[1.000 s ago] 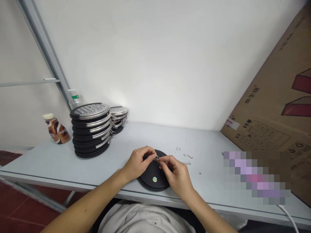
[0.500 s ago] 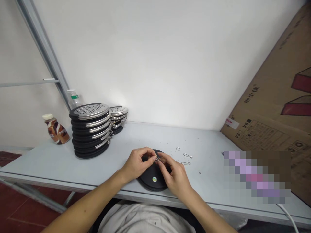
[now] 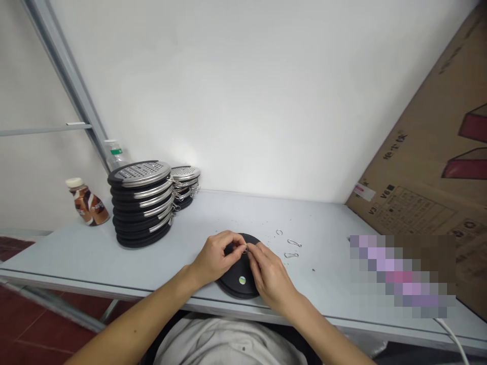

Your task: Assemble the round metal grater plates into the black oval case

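Observation:
Above a round black disc (image 3: 232,284) with a small round sticker (image 3: 242,280), both my hands meet, fingertips nearly touching. A small metal ring (image 3: 245,249) is pinched between the thumb and forefinger of my left hand (image 3: 218,257). My right hand (image 3: 271,274) is closed, its thumb and fingers pressed together at the ring; whatever is inside them is mostly covered. On the table to the right lie a loose ring (image 3: 279,232) and two wire snap clips, a farther clip (image 3: 294,243) and a nearer clip (image 3: 291,255).
Left of my hands stands a tall stack of round black-and-silver perforated discs (image 3: 140,203), with a smaller stack (image 3: 186,175) behind. A brown drink bottle (image 3: 89,203) and a clear bottle (image 3: 115,154) are beside them. A large cardboard box (image 3: 422,187) and a blurred purple item (image 3: 395,276) are at right.
My right fingers have closed together and rolled inward over the metal piece that showed between my hands. My left hand has hardly moved. The nearer clip on the table is now less covered.

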`<control>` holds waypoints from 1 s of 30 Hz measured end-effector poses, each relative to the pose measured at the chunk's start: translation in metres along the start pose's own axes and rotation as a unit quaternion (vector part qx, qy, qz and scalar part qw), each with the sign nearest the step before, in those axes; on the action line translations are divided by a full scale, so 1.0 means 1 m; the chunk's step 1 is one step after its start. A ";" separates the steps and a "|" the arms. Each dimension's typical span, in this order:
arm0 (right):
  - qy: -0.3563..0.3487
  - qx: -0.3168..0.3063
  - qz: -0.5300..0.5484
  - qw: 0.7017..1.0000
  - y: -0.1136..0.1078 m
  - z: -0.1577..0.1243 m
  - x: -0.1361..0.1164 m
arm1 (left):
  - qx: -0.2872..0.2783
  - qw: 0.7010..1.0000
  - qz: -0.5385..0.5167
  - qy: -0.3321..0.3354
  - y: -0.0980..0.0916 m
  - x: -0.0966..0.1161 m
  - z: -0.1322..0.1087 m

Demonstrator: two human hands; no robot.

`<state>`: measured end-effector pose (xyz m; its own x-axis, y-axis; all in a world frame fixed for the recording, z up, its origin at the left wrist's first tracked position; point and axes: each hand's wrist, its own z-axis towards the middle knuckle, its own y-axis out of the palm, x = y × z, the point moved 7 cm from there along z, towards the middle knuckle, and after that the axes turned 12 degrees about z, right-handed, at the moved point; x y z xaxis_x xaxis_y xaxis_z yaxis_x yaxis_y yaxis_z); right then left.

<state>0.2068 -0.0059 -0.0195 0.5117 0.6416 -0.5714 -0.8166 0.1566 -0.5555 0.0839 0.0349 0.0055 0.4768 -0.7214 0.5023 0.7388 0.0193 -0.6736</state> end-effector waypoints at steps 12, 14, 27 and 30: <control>-0.018 -0.005 -0.028 0.999 0.002 0.000 -0.002 | 0.022 0.998 0.051 0.039 0.000 0.005 -0.002; -0.014 0.001 -0.015 1.000 0.001 0.000 -0.001 | 0.039 0.991 0.089 0.091 -0.001 0.012 -0.004; 0.023 -0.004 0.084 0.996 -0.004 -0.001 0.005 | 0.103 0.956 0.172 0.213 -0.005 0.027 -0.012; 0.034 -0.005 0.110 0.993 -0.003 -0.001 0.008 | 0.116 0.959 0.165 0.201 -0.008 0.024 -0.011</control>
<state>0.2139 -0.0025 -0.0227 0.3393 0.6066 -0.7190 -0.9081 0.0117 -0.4186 0.0839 0.0104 0.0172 0.5148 -0.8573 0.0023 0.6877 0.4113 -0.5983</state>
